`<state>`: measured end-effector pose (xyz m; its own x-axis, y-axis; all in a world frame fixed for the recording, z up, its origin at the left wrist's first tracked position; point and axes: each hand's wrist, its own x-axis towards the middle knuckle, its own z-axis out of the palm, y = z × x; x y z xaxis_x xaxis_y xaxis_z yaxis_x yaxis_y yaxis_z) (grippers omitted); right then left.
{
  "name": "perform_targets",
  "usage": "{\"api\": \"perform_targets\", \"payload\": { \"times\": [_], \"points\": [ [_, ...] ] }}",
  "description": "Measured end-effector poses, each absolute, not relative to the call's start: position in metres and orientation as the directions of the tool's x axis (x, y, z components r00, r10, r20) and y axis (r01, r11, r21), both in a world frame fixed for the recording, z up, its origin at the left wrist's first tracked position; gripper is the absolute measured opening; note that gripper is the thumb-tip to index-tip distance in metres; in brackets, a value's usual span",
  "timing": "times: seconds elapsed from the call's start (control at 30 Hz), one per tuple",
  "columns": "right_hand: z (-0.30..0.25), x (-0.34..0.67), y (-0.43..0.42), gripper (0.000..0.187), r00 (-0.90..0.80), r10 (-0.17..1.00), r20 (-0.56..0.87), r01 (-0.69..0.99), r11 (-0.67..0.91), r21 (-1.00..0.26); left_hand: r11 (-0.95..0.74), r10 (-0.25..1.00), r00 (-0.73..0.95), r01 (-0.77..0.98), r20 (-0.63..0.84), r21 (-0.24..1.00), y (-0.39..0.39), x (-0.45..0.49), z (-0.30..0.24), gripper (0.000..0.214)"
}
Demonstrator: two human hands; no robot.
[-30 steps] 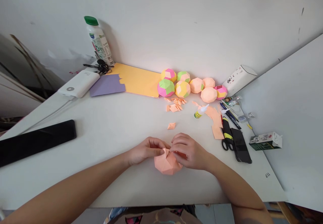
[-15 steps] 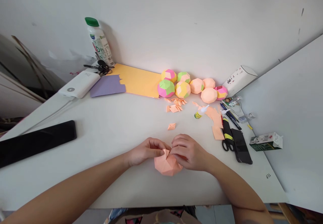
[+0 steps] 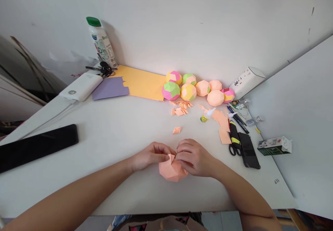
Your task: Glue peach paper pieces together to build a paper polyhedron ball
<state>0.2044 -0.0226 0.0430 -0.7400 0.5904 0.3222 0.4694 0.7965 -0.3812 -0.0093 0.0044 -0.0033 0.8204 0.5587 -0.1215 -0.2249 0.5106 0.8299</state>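
A peach faceted paper ball point(image 3: 173, 171), with a gap or flap at its top, rests near the table's front edge between my hands. My left hand point(image 3: 151, 157) pinches its upper left rim, thumb against a raised paper flap. My right hand point(image 3: 194, 157) has its fingers curled at the upper right of the ball; its fingertips are partly hidden. Just beyond the hands lies one folded peach paper piece point(image 3: 177, 130). Farther back is a small pile of similar folded pieces point(image 3: 181, 109). A small glue bottle point(image 3: 207, 115) lies on its side to the right of the pile.
Several finished paper balls point(image 3: 188, 92) line the wall. Yellow card point(image 3: 145, 85) and purple card point(image 3: 110, 88) lie at back left. Scissors point(image 3: 235, 149), a phone point(image 3: 249, 150), pens point(image 3: 236, 118) and peach scraps point(image 3: 224, 136) are at right. A power bank point(image 3: 82, 86) and bottle point(image 3: 102, 45) stand left.
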Motion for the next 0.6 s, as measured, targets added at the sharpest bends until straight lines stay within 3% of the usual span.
{"api": "perform_targets", "payload": {
  "times": [0.37, 0.6],
  "points": [
    [0.0438, 0.2046, -0.0204, 0.019, -0.739, 0.561, 0.374, 0.415, 0.815, -0.404, 0.486, 0.564, 0.82, -0.236, -0.096, 0.842, 0.0047, -0.0081, -0.0032, 0.009],
    [0.0444, 0.2042, -0.0225, 0.018, -0.765, 0.545, 0.343, 0.401, 0.82, -0.408, 0.418, 0.519, 0.849, -0.154, -0.097, 0.895, 0.0034, -0.009, -0.002, 0.019]
  ]
}}
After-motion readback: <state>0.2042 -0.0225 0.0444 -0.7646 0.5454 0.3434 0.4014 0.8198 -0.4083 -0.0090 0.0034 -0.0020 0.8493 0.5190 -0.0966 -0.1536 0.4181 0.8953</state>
